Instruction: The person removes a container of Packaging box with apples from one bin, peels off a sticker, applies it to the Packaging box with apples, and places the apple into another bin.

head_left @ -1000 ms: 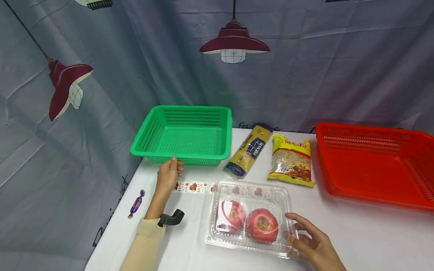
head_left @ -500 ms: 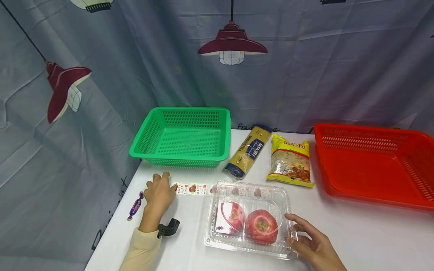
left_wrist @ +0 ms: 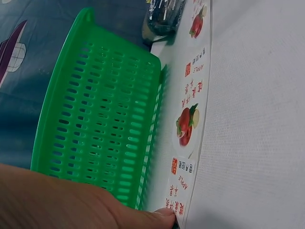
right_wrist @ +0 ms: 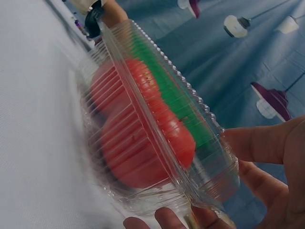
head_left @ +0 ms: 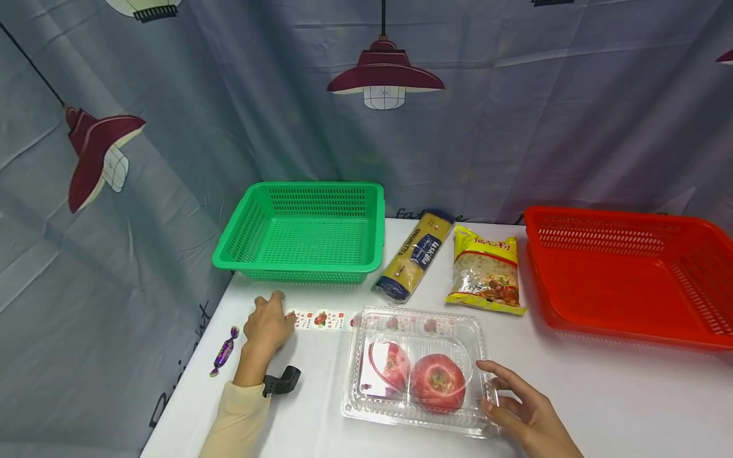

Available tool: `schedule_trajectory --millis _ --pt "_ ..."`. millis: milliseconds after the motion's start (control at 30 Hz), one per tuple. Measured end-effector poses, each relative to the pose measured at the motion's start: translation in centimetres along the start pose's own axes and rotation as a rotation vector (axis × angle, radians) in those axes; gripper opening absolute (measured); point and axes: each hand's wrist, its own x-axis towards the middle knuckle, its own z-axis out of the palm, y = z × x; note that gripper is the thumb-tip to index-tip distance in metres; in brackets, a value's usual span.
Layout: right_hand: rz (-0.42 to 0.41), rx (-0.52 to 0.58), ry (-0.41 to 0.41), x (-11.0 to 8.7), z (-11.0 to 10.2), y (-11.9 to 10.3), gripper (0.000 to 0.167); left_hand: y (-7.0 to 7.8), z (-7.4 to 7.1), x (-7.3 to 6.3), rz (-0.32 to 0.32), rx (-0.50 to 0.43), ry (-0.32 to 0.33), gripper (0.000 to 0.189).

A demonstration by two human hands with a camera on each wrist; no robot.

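A clear plastic clamshell box (head_left: pixel 420 324), its lid down, stands on the white table with two red apples (head_left: pixel 438 383) inside. My right hand (head_left: pixel 527 407) grips the box's right edge, fingers on either side of the rim in the right wrist view. Running leftward from beneath the box is a strip of printed apple stickers (head_left: pixel 328 320). My left hand (head_left: pixel 268 323) is at the strip's left end and covers it. In the left wrist view the thumb (left_wrist: pixel 147 218) touches the strip; the other fingertips are hidden.
A green basket (head_left: pixel 298 267) stands at the back left and a red basket (head_left: pixel 630 327) at the right. Between them lie a spaghetti pack (head_left: pixel 415 257) and a yellow food bag (head_left: pixel 487 270). A purple wrapped candy (head_left: pixel 224 351) is near the left table edge.
My left hand has drawn back from the front of the green basket down to the sticker strip's left end, then stayed there. The right hand keeps its hold on the box.
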Motion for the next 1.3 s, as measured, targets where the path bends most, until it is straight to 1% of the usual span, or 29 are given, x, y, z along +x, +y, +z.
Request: schedule_trajectory --millis 133,267,400,467,533,600,700,800,967,1067,1167,1233,1267,1300 --pt "-0.002 0.001 0.005 -0.1 0.1 -0.1 0.061 0.0 0.1 0.1 0.017 0.007 0.010 0.045" --pt "0.000 0.003 0.013 0.0 0.1 0.0 0.061 -0.1 0.3 0.2 0.021 0.003 0.017 0.032" --pt "-0.055 -0.002 0.016 -0.1 0.1 0.3 0.059 0.0 0.4 0.2 0.013 -0.002 0.015 0.019" --pt "-0.083 -0.005 0.021 -0.2 0.1 0.5 0.059 0.0 0.4 0.1 0.016 -0.002 0.021 0.015" --pt "-0.093 -0.003 0.025 -0.2 0.2 0.5 0.059 0.1 0.4 0.1 0.022 -0.004 0.032 0.015" --pt "-0.093 -0.001 0.032 -0.3 0.2 0.5 0.058 0.2 0.5 0.1 0.028 -0.008 0.044 0.018" --pt "-0.066 0.001 0.042 -0.2 0.3 0.3 0.059 0.1 0.5 0.1 0.031 -0.012 0.064 0.026" --pt "-0.046 0.000 0.045 -0.2 0.4 0.1 0.059 0.0 0.6 0.2 0.031 0.003 0.083 0.029" --pt "-0.018 0.003 0.044 -0.2 0.4 0.0 0.060 0.1 0.4 0.0 0.020 0.029 0.111 0.021" --pt "-0.006 -0.004 0.045 -0.1 0.4 0.0 0.060 0.3 0.0 -0.3 0.029 0.014 0.125 0.018" --pt "-0.005 -0.012 0.046 -0.2 0.3 -0.1 0.060 0.6 -0.6 -0.7 0.052 -0.007 0.139 0.013" --pt "-0.009 -0.014 0.045 -0.2 0.3 -0.1 0.061 0.8 -1.0 -0.9 0.069 -0.009 0.133 0.010" --pt "-0.011 -0.013 0.043 -0.2 0.3 0.0 0.061 0.8 -1.2 -1.0 0.078 0.005 0.120 0.009" --pt "-0.007 -0.011 0.042 -0.1 0.3 0.0 0.061 0.9 -1.4 -1.2 0.085 0.020 0.097 0.012"
